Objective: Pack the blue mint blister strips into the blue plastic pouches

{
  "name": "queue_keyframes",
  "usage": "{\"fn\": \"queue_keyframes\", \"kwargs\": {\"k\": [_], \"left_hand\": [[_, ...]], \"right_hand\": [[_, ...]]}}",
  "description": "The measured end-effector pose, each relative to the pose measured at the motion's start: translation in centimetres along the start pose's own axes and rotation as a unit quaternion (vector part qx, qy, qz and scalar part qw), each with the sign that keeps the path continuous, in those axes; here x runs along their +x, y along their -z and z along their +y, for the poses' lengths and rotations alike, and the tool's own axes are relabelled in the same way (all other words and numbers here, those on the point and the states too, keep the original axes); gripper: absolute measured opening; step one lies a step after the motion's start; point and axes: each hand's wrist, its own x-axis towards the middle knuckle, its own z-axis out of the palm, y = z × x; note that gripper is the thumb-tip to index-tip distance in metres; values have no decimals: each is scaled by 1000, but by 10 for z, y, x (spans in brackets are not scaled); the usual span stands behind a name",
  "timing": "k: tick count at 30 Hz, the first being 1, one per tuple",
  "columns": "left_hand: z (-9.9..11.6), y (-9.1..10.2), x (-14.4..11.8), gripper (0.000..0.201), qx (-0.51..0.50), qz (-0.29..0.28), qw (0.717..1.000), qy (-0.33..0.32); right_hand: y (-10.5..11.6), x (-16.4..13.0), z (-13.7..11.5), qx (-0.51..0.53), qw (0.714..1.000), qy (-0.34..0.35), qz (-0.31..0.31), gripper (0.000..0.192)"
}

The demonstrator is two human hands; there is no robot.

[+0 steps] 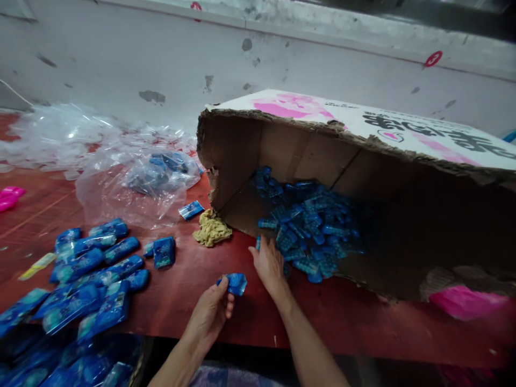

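Red table point(250, 328). The left hand point(209, 312) pinches a blue packet point(237, 284); the right hand point(269, 263), grip unclear, meets blue pieces point(310, 220) in a carton point(234, 156).

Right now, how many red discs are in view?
2: left disc near the top edge; right disc at upper right, above the box. The box may hide more.

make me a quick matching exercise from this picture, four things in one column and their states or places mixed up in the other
1. left hand
2. right hand
3. cloth
4. cardboard box

a. yellow and crumpled
b. at the edge of the blue pieces
c. ragged along its opening
d. holding a small blue packet

Pairs: 1-d, 2-b, 3-a, 4-c
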Motion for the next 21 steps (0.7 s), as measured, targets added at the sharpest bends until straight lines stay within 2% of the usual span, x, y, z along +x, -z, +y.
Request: {"fn": "queue_keyframes", "kwargs": {"k": [2,6,9,11,12,13,16,17,19,21], "left_hand": [[-2,0,-1,20,-11,9,1000,11],[-2,2,-5,15,-40,24,998,34],[-1,4,-5,14,-62,37,996,50],[0,4,-5,14,-72,42,995,50],[0,3,-4,14,-75,43,995,48],[-1,3,-3,14,-77,41,995,45],[-3,3,-2,13,-70,27,996,42],[-4,3,-2,13,-67,22,997,40],[-6,4,-2,14,-60,15,998,32],[-8,5,-4,15,-54,10,998,18]], "right_hand": [[-5,9,0,-22,1000,-10,-7,35],[-11,10,-1,4,1000,3,-31,41],[-2,2,2,50,997,3,-52,48],[7,-8,6,124,989,-5,-79,46],[12,-14,8,191,977,-12,-96,45],[15,-21,9,292,949,-25,-115,43],[19,-40,14,531,831,-53,-160,43],[19,-44,14,560,810,-56,-166,43],[16,-51,15,579,796,-56,-167,43],[15,-55,14,575,801,-51,-159,43]]}}
